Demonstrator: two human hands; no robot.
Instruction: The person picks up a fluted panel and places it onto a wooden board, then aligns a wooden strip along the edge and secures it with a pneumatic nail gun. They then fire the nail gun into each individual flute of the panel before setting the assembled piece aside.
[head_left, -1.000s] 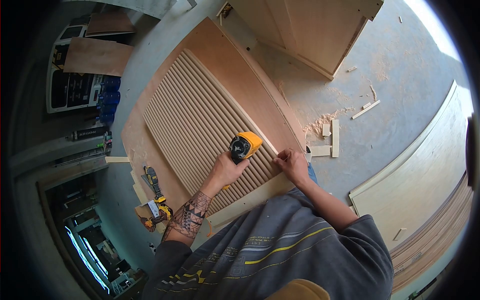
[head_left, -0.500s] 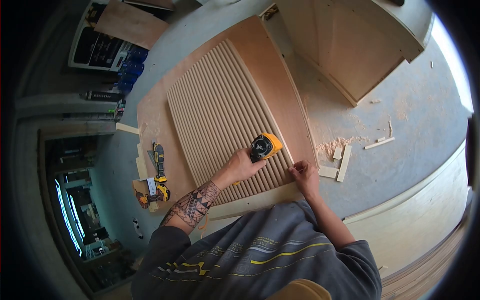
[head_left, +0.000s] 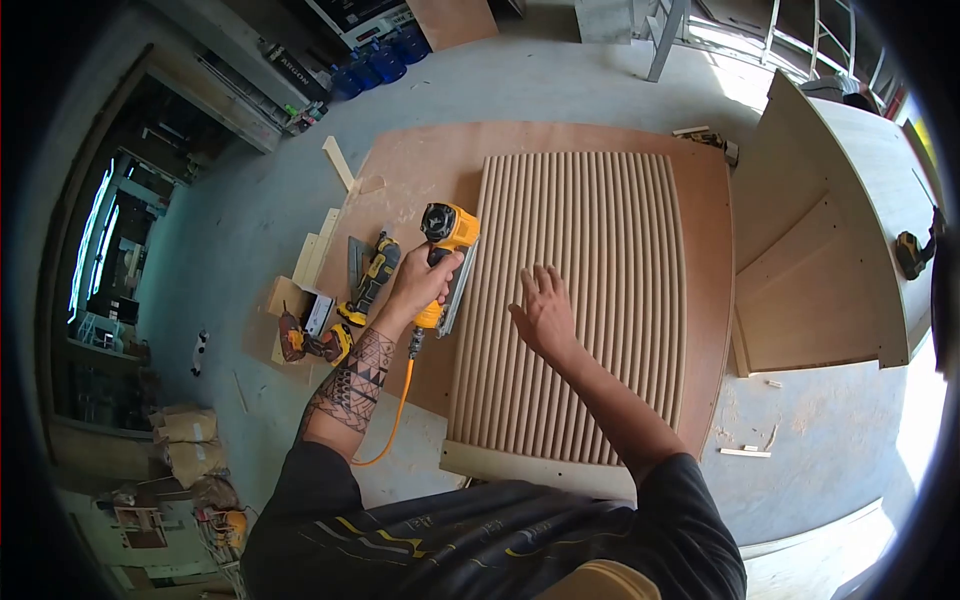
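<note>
Left hand wrapped round nailer beside panel's left edge, presumably so hose hangs clear; right hand empty, fingers spread, over panel (contact unclear).

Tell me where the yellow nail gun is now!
In the head view, the yellow nail gun is left of centre, gripped in the person's left hand, by the left edge of the ribbed wooden panel.

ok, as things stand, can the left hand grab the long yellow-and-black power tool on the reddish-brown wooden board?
Probably not: the left hand grips the yellow-and-black nail gun. Otherwise the way looks free: the power tool lies close by with nothing on top.
</note>
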